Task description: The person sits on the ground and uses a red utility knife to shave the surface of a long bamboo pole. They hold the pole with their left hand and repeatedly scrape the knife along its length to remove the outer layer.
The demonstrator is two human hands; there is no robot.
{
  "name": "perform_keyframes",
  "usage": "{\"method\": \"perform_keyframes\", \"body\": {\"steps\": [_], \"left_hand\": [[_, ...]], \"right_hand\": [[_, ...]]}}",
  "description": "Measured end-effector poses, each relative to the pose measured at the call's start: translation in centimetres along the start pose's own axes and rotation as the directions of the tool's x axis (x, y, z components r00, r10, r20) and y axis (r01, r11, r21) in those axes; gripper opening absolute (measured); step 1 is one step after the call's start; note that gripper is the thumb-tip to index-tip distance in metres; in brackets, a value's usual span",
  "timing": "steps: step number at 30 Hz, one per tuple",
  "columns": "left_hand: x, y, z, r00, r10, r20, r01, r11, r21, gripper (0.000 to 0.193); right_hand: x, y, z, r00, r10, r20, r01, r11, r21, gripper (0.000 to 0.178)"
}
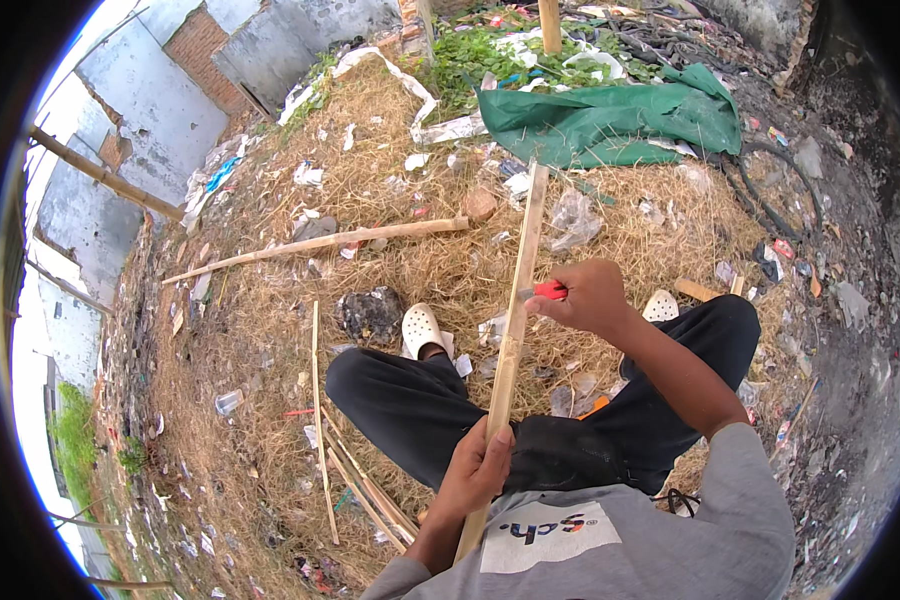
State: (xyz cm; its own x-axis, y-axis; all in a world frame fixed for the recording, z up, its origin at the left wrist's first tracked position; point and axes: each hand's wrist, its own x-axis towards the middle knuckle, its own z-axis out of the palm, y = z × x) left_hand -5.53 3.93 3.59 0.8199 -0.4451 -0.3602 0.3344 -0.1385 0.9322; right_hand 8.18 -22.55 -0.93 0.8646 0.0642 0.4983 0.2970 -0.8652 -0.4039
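A long, pale split-bamboo strip (520, 285) slants up from my lap, its far end pointing toward the green tarp. My left hand (475, 470) is wrapped round its lower part, close to my body. In my closed right hand (592, 300) is a small red-handled knife (548, 290). Its short blade end meets the strip at about mid-length; most of the handle is hidden in the fist. Several thin bamboo strips (370, 490) lie on the ground to the left of my left knee.
A longer bamboo piece (320, 242) lies across the dry grass ahead to the left. Near my left shoe sits a dark stone (371, 314). The crumpled green tarp (610, 120) lies at the back, with black hose (770, 190) on its right. Litter is scattered around.
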Motion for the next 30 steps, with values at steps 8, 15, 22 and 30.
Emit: {"method": "perform_keyframes", "body": {"steps": [8, 15, 22, 30], "left_hand": [[-0.1, 0.3, 0.0, 1.000, -0.018, -0.012, 0.019, 0.995, 0.095, 0.026], [-0.7, 0.1, 0.3, 0.999, -0.032, 0.019, 0.032, 0.999, -0.028, 0.026], [-0.4, 0.2, 0.4, 1.000, 0.016, 0.025, -0.017, 0.999, 0.049, 0.025], [-0.1, 0.3, 0.3, 1.000, 0.019, 0.013, -0.020, 0.998, 0.063, 0.026]], "right_hand": [[-0.4, -0.7, 0.1, 0.998, -0.054, -0.024, 0.054, 0.998, 0.026, 0.061], [-1.2, -0.9, 0.1, 0.998, -0.050, 0.041, 0.047, 0.997, 0.055, 0.061], [1.1, 2.5, 0.7, 0.987, -0.130, -0.090, 0.128, 0.991, -0.029, 0.071], [2.5, 3.1, 0.5, 0.970, -0.204, -0.130, 0.193, 0.977, -0.095, 0.066]]}}
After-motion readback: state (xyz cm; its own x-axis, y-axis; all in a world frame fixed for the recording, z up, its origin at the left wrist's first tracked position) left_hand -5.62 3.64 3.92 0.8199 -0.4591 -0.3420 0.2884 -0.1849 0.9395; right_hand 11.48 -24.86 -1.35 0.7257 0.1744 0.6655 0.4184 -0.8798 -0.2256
